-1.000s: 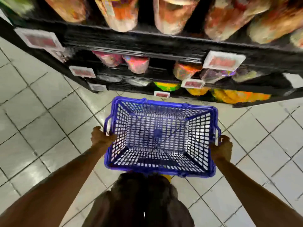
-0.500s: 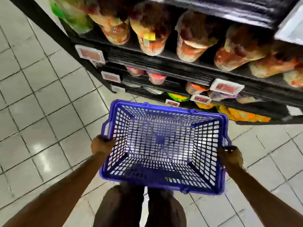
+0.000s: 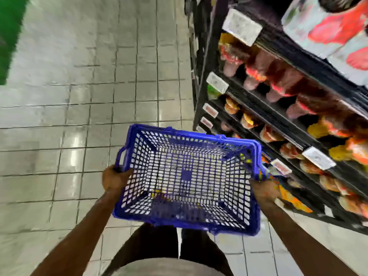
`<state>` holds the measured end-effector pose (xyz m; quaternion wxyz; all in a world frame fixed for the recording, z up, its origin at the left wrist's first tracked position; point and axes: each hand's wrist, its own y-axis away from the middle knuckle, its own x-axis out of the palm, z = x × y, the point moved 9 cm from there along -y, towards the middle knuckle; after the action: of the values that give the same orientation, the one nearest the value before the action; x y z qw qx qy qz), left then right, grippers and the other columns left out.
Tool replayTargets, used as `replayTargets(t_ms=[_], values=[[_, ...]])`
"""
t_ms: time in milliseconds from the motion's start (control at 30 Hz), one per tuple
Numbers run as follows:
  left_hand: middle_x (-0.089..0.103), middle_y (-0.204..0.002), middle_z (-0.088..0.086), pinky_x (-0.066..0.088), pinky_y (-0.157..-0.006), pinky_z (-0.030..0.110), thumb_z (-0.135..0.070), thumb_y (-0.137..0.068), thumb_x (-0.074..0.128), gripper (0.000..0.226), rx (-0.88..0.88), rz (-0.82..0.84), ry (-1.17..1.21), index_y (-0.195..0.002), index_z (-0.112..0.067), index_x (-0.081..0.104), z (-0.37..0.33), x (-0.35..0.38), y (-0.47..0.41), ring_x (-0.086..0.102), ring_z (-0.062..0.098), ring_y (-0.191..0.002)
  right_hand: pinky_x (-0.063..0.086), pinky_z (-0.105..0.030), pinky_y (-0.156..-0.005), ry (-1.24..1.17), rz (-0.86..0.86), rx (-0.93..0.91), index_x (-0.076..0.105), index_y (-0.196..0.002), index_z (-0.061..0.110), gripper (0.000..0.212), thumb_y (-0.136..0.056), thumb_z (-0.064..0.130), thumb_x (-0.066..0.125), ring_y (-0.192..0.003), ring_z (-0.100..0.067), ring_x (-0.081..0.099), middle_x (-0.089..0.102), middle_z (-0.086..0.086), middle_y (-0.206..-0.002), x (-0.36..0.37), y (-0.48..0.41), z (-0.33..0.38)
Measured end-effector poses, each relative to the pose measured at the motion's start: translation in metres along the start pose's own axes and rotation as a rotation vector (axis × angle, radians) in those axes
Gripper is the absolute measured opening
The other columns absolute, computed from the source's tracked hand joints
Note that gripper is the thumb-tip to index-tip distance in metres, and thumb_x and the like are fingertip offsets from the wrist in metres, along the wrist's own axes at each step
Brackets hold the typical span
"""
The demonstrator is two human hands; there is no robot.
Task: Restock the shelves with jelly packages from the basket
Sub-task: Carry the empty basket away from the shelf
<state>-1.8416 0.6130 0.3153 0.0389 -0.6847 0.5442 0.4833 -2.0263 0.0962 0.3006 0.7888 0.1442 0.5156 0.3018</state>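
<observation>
I hold a blue plastic mesh basket (image 3: 137, 136) in front of my waist with both hands. No package lies in it; the tiled floor shows through the mesh. My left hand (image 3: 113, 179) grips its left rim by the handle loop. My right hand (image 3: 263, 191) grips the right rim. Black shelves (image 3: 264, 114) stand at the right, stocked with rows of colourful jelly packages (image 3: 254, 73) in red, pink, orange and yellow. The image is blurred by motion.
Grey glossy floor tiles (image 3: 79, 96) stretch ahead and to the left along the aisle. White and red price tags (image 3: 242, 26) hang on the shelf edges. A green blurred shape (image 3: 9, 36) sits at the top left corner. My dark trousers (image 3: 169, 250) show below the basket.
The view has swung left: the shelves, earlier straight ahead, now run along the right side and the aisle floor fills the left. Both hands keep their grip on the basket.
</observation>
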Motion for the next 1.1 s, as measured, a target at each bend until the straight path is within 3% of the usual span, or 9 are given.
replayTargets(t_ms=[100,200,300,367,433,533,733,933,1100], values=[[0.069,-0.076,0.014,0.051,-0.065,0.033,-0.015,-0.071,0.082,0.023,-0.061,-0.105,0.127,-0.089,-0.005,0.070,0.026,-0.068,0.000,0.066,0.029,-0.068,0.044,-0.041,-0.077,0.053,0.036,-0.099,0.061,-0.111,-0.005,0.049,-0.081,0.032,0.073,-0.094,-0.041,0.063,0.065,-0.029,-0.101,0.024,0.030,0.073],[0.067,-0.072,0.008,0.043,-0.057,0.026,-0.018,-0.067,0.082,0.027,-0.121,-0.210,0.218,-0.089,-0.010,0.069,0.053,-0.132,-0.011,0.058,0.018,-0.058,0.048,-0.046,-0.085,0.083,0.094,-0.205,0.065,-0.107,-0.004,0.034,-0.085,0.022,0.071,-0.100,-0.045,0.063,0.065,-0.033,-0.103,0.064,0.054,0.151],[0.066,-0.072,0.008,0.042,-0.058,0.025,-0.015,-0.067,0.083,0.026,-0.182,-0.305,0.301,-0.089,-0.010,0.069,0.075,-0.185,-0.034,0.056,0.013,-0.054,0.048,-0.042,-0.082,0.076,0.177,-0.326,0.067,-0.103,-0.001,0.027,-0.086,0.019,0.067,-0.087,-0.029,0.061,0.067,-0.028,-0.095,0.112,0.084,0.231],[0.066,-0.074,0.009,0.040,-0.056,0.023,-0.012,-0.069,0.082,0.023,-0.217,-0.364,0.359,-0.085,-0.013,0.066,0.085,-0.219,-0.056,0.053,0.011,-0.053,0.045,-0.040,-0.078,0.063,0.174,-0.396,0.068,-0.101,-0.002,0.028,-0.088,0.023,0.065,-0.089,-0.034,0.062,0.066,-0.029,-0.095,0.143,0.108,0.288],[0.066,-0.075,0.009,0.040,-0.061,0.024,-0.010,-0.069,0.081,0.023,-0.239,-0.404,0.425,-0.085,-0.016,0.065,0.091,-0.249,-0.080,0.056,0.017,-0.057,0.043,-0.040,-0.078,0.055,0.180,-0.443,0.067,-0.104,-0.003,0.031,-0.091,0.025,0.063,-0.098,-0.043,0.062,0.065,-0.033,-0.100,0.172,0.133,0.347],[0.064,-0.075,0.010,0.042,-0.065,0.029,-0.014,-0.070,0.081,0.022,-0.277,-0.465,0.446,-0.088,-0.012,0.067,0.098,-0.294,-0.118,0.058,0.022,-0.066,0.039,-0.032,-0.071,0.001,0.268,-0.511,0.067,-0.104,0.005,0.034,-0.085,0.033,0.063,-0.093,-0.036,0.062,0.066,-0.025,-0.088,0.220,0.168,0.424],[0.064,-0.068,0.003,0.041,-0.054,0.023,-0.018,-0.068,0.080,0.021,-0.349,-0.551,0.569,-0.084,-0.016,0.066,0.097,-0.359,-0.184,0.058,0.016,-0.056,0.051,-0.038,-0.076,-0.080,0.303,-0.577,0.063,-0.102,0.015,0.019,-0.090,0.029,0.059,-0.079,-0.027,0.060,0.064,-0.009,-0.086,0.300,0.216,0.548],[0.065,-0.066,0.000,0.043,-0.049,0.021,-0.017,-0.069,0.078,0.021,-0.404,-0.626,0.618,-0.086,-0.015,0.066,0.089,-0.399,-0.285,0.061,0.014,-0.056,0.050,-0.028,-0.064,-0.074,0.399,-0.592,0.062,-0.101,0.022,0.016,-0.088,0.031,0.061,-0.065,-0.020,0.063,0.065,0.002,-0.073,0.408,0.228,0.667],[0.070,-0.074,0.009,0.056,-0.066,0.037,-0.032,-0.073,0.075,0.021,-0.529,-0.703,0.638,-0.083,-0.016,0.065,0.067,-0.439,-0.359,0.067,0.028,-0.066,0.046,-0.025,-0.056,0.023,0.451,-0.636,0.065,-0.103,0.021,0.020,-0.086,0.030,0.064,-0.059,-0.019,0.063,0.066,0.002,-0.070,0.484,0.247,0.795]])
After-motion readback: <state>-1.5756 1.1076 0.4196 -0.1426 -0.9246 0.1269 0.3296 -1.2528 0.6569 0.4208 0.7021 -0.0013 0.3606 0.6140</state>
